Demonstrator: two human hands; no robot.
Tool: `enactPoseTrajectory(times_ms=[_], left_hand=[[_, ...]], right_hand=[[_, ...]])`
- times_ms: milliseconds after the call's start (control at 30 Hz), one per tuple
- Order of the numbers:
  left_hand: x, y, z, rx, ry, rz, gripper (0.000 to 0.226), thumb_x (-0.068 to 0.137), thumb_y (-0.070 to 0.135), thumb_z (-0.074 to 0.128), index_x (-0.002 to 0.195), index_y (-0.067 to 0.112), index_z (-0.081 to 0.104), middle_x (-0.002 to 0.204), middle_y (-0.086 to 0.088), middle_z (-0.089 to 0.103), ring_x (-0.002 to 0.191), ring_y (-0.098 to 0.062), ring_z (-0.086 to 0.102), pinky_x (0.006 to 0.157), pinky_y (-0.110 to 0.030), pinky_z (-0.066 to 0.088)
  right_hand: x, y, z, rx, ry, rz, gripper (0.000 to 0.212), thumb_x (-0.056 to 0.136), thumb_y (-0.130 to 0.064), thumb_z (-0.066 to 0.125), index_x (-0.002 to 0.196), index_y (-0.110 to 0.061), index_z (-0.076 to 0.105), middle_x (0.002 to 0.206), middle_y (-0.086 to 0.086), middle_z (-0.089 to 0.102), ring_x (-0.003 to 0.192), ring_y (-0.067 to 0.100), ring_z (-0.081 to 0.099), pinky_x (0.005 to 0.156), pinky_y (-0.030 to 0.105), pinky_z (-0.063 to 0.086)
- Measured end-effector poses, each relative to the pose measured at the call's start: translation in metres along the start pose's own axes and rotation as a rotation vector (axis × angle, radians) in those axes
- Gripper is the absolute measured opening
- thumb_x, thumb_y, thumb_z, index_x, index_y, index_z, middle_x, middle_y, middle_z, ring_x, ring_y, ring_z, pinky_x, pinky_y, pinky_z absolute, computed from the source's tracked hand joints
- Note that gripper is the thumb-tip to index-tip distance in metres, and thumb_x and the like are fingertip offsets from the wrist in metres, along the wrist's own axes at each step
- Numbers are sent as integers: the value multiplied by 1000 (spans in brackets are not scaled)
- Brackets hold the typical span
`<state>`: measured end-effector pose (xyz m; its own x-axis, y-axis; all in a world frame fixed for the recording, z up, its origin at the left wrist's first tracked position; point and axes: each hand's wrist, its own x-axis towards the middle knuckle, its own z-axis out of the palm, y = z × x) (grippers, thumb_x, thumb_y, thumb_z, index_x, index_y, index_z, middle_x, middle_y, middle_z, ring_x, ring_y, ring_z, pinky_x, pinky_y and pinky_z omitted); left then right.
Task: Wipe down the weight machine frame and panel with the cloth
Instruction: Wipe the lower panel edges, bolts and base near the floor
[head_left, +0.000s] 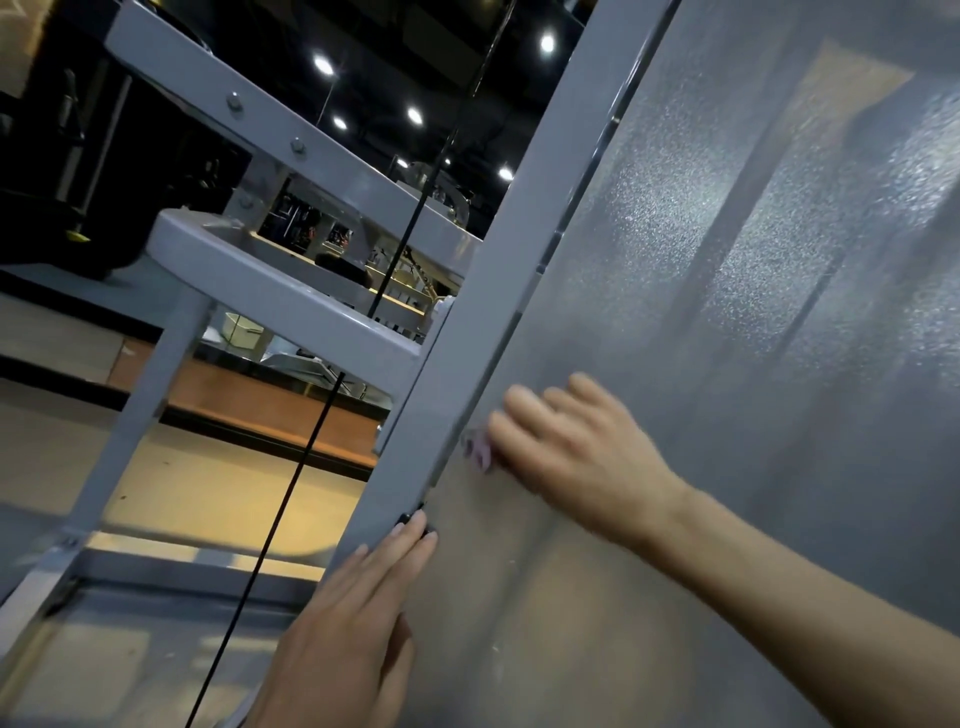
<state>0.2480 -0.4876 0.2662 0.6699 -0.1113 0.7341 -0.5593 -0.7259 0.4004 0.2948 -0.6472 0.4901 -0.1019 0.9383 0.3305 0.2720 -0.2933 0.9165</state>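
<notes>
A small pale pink cloth (479, 448), mostly hidden, lies pressed flat against the frosted translucent grey panel (727, 312) of the weight machine, just beside the panel's left edge; only a crumpled corner shows past the fingertips, so its long axis cannot be told. The right hand (576, 441), blurred, covers the cloth with fingers straight and together, pointing up and left toward the grey painted steel frame upright (493, 291). That upright runs diagonally from lower left to upper right, touching the panel along its edge. The left hand (358, 608) rests flat, fingers extended, on the lower part of the upright, fingertips near a small black fastener (410, 517). Grey bolted crossbars (270, 130) branch leftward from the upright, and a thin black cable (291, 493) crosses in front of them. No legible writing or brand mark appears on any surface.
</notes>
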Motion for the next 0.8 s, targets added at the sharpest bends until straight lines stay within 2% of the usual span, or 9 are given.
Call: enactPoseTrajectory(times_ms=[67, 167, 233, 267, 367, 467, 667, 733, 800], left_hand=[[1, -1, 2, 14, 2, 7, 113, 48, 11, 94, 150, 19, 46, 158, 5, 45, 140, -7, 43, 119, -21, 19], [4, -10, 7, 39, -3, 28, 110, 57, 9, 89, 154, 21, 39, 162, 4, 39, 143, -10, 39, 123, -20, 12], [5, -13, 8, 67, 25, 45, 99, 71, 12, 70, 159, 27, 28, 167, 9, 27, 144, -8, 36, 124, -20, 9], [5, -14, 8, 71, 35, 47, 100, 70, 11, 71, 159, 27, 28, 166, 9, 29, 143, -7, 37, 124, -20, 10], [5, -10, 7, 47, 22, 19, 121, 45, -1, 94, 151, 22, 41, 157, 4, 45, 140, -7, 41, 122, -20, 14], [4, -4, 5, 42, 29, 9, 119, 42, -1, 96, 148, 22, 46, 156, 6, 47, 138, -5, 44, 119, -21, 20], [2, -12, 10, 66, 17, 25, 116, 54, 6, 90, 154, 25, 36, 165, 9, 30, 146, -6, 34, 121, -22, 15], [3, -12, 7, 69, -25, 13, 129, 40, 10, 98, 153, 24, 36, 164, 7, 32, 143, -7, 36, 122, -19, 12], [3, -8, 3, 44, -29, 6, 126, 39, 14, 99, 151, 25, 41, 162, 6, 38, 140, -5, 38, 121, -18, 13]], right_hand=[[18, 37, -4, -59, 88, 130, 24, 107, -27, 49, 85, -18, 51, 77, 10, 49, 55, 29, 44, 56, 38, 32], [39, 76, -11, -108, 141, 390, 27, 102, -26, 48, 81, -11, 56, 79, 12, 52, 54, 28, 32, 55, 36, 34], [39, 65, -6, -88, 122, 381, 20, 96, -21, 53, 80, -10, 57, 79, 12, 53, 53, 29, 37, 54, 37, 35], [36, 52, -3, -59, 115, 339, 15, 93, -18, 55, 80, -12, 57, 79, 12, 53, 53, 31, 42, 54, 38, 35], [16, 4, 8, 40, 40, 159, 16, 92, -12, 63, 81, -17, 53, 78, 9, 50, 54, 30, 45, 56, 39, 31], [9, -6, 11, 42, -24, 55, 20, 100, -14, 57, 82, -18, 51, 79, 6, 48, 53, 27, 43, 57, 38, 29], [33, 61, -11, -50, 100, 400, 27, 101, -29, 52, 82, -12, 60, 80, 11, 55, 55, 31, 47, 55, 39, 39], [30, 47, -7, -49, 113, 388, 25, 100, -24, 49, 80, -12, 58, 79, 11, 53, 55, 31, 45, 55, 39, 37], [19, 17, 1, -14, 110, 308, 23, 101, -15, 48, 78, -15, 55, 76, 10, 48, 54, 31, 44, 55, 39, 34]])
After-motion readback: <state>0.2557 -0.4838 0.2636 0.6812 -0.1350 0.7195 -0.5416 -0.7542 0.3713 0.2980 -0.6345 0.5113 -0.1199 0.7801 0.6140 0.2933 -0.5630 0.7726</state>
